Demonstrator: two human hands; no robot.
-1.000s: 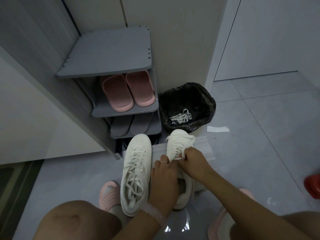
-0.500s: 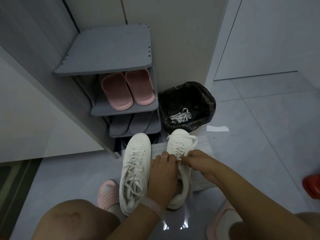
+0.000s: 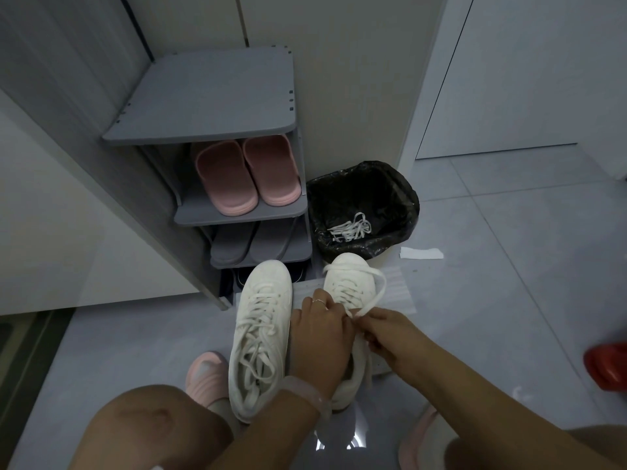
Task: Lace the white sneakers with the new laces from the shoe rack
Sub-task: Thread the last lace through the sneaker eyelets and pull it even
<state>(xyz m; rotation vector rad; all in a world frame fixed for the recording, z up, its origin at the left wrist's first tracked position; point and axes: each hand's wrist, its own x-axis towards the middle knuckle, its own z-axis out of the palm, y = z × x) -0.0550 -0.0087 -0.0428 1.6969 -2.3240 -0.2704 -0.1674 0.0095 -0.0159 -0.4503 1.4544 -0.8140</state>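
Two white sneakers stand on the grey floor in front of the shoe rack (image 3: 203, 106). The left sneaker (image 3: 263, 330) is laced up to its collar. The right sneaker (image 3: 349, 283) shows its toe and lower eyelets; its back half is hidden under my hands. My left hand (image 3: 319, 337) rests on this sneaker's tongue area, fingers pressed down on it. My right hand (image 3: 386, 334) pinches a white lace (image 3: 378, 293) that loops out to the right of the shoe.
A black-lined bin (image 3: 363, 208) with old white laces (image 3: 349, 228) stands right of the rack. Pink slippers (image 3: 247, 174) fill the middle shelf, grey ones (image 3: 247, 245) the lower. A white scrap (image 3: 420, 253) and a red object (image 3: 607, 366) lie to the right. My knees and pink slippers sit near.
My right hand has drawn back to the right, pulling the lace out into a wider loop. My left hand has stayed on the right sneaker.
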